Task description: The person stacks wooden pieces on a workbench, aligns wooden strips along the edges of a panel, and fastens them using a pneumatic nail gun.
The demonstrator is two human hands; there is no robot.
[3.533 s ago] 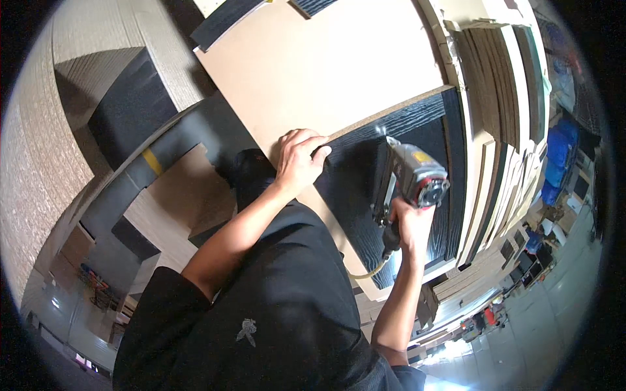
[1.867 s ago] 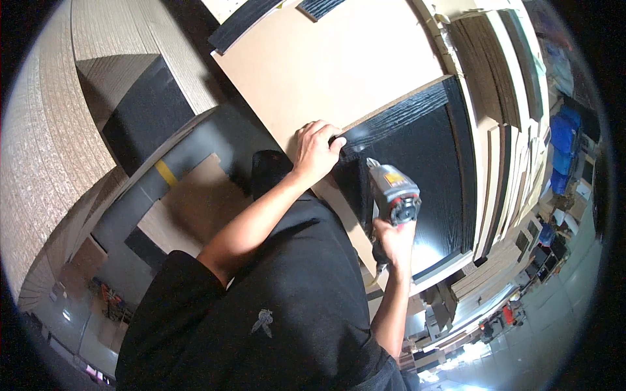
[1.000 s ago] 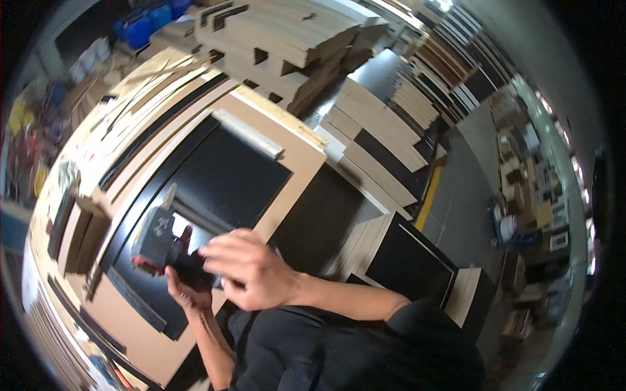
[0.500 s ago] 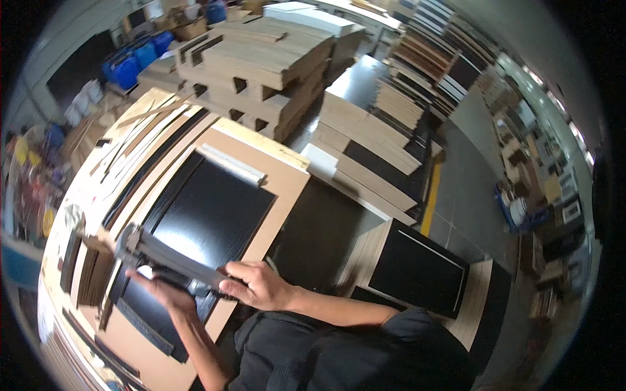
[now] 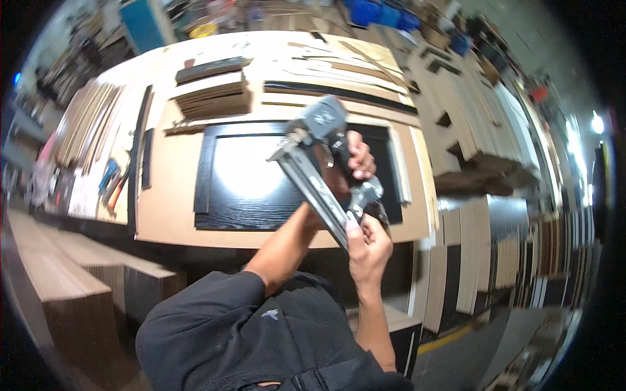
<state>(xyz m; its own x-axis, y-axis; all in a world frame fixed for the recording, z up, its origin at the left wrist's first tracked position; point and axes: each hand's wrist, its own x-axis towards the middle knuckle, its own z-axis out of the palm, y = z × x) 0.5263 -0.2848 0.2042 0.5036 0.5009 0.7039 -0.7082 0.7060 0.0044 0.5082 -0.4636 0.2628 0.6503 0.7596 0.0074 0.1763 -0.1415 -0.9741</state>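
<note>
Holds a grey-and-black nail gun [image 5: 313, 186] slantwise near the middle of the frame, above a black wood-grain framed panel [image 5: 248, 214]. Grips its dark handle [image 5: 339, 146] with the left hand [image 5: 360, 158], fingers curled around and partly hidden behind the tool; cannot tell about any finger on the trigger. Pinches the lower tail of the long metal magazine [image 5: 326, 208] with the right hand [image 5: 370, 251], thumb laid along it, fingers curled in beside.

For good handling, as judged from here: carry the weight in the left grip, save the right thumb and fingers for fine work at the tail, and leave the trigger alone. Aim the nose away from both wrists, minding especially the left forearm [image 5: 283, 251], passing behind the magazine. Avoid knocking metal against the panel's glossy face; would likely mark it.

For moving, mind the near edge of the tan board [image 5: 166, 195], just below the panel in the frame. Watch also the white strip [image 5: 399, 166] along the panel's right side, the brown stack of short boards [image 5: 218, 101] at upper left, and the long black strip [image 5: 345, 94] at upper centre. Seems safer to lift or draw back toward the body than to sweep sideways over the cluttered pale surface [image 5: 267, 45].
</note>
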